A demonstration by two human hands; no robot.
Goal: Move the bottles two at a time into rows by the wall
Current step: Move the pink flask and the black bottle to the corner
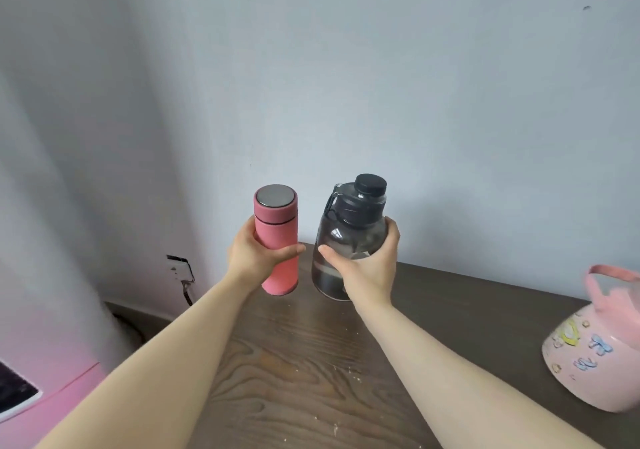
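While both bare forearms reached forward from the lower frame edge, held two bottles side by side over the far left corner of the dark wood-grain table (311, 372), close to the pale grey wall (381, 68). Counted three bottles in view, two hands, one table.

Left hand (252, 254): clenched round the middle of the slim matte pink flask with a flat silver-topped cap (276, 237), thumb across its front, fingers hidden behind it. Kept upright with a slight lean, base showing below the hand; could not tell whether that base touched the table or hung just above it.

Right hand (370, 265): wrapped round the belly of the wide smoky-grey clear plastic jug with a black screw cap and a side carry loop (349, 237), thumb on the near face, fingertips curling over the right shoulder. Lower right part of the jug covered by the hand; contact with the tabletop likewise unclear. Stood just beside the pink flask, apart by a narrow gap.

Near the right table edge, well apart from both: one round pale pink bottle with bow and flower stickers and a pink strap handle (595, 351), tilted, cut off by the frame edge.

At the left, beyond the table: white wall socket with a cord (180, 268), blurred; pink surface bearing a dark panel (20, 393), cropped at the corner and hard to identify. Pale specks scattered on the tabletop.
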